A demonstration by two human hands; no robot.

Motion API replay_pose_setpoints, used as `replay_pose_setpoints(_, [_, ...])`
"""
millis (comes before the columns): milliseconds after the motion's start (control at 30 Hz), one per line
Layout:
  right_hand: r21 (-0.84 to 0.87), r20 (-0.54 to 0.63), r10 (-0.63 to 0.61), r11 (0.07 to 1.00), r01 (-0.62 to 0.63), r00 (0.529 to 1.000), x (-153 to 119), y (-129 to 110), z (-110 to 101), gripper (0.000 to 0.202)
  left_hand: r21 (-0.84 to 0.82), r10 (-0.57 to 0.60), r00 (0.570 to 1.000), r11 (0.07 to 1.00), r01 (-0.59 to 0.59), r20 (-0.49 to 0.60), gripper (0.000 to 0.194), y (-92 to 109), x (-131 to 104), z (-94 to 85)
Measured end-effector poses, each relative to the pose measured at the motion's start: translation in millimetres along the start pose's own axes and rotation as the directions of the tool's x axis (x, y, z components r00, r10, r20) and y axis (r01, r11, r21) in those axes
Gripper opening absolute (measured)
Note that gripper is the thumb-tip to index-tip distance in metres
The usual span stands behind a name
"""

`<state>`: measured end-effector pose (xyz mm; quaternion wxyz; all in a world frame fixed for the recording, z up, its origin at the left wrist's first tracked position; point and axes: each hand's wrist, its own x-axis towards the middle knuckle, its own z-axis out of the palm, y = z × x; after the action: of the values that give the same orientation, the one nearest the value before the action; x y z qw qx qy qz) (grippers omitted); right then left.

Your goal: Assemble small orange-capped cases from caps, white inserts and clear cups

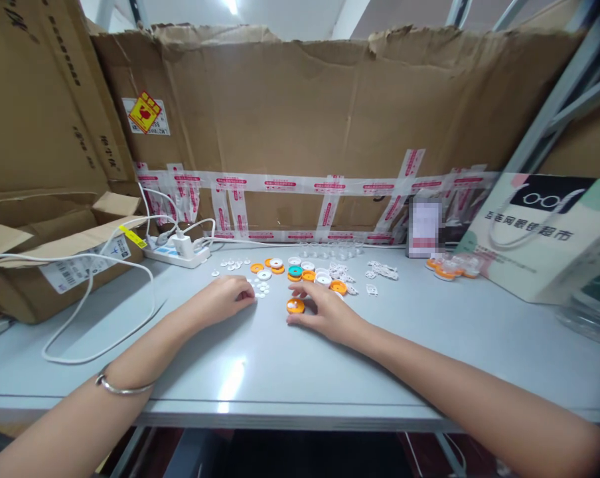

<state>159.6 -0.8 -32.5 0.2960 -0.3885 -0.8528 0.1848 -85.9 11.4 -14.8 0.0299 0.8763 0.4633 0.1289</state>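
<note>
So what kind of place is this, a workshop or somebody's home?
It looks like a small assembly or packing bench rather than a home. Small orange and white plastic discs lie spread on a grey table, taped cardboard walls it in, and an open carton sits at the left.

Both forearms are bare, sleeveless, with 1 thin silver bangle (123, 387) circling the left wrist.

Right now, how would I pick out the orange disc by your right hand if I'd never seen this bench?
Start at the grey table in front of the taped cardboard wall and find the scatter of small orange and white discs mid-table. The orange disc lies nearest the table's front edge, touching the right hand at its fingertips, apart from the cluster behind it.
</note>
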Motion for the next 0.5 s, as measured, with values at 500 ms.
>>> replay_pose_setpoints(500, [0.077,-0.262,-0.299,0.941,0.329,0.918,-12.7,-15.8,-8.1,0.019,-0.050,0.230,0.850,0.957,-0.287,-0.474,0.014,50.3,-2.4,4.8])
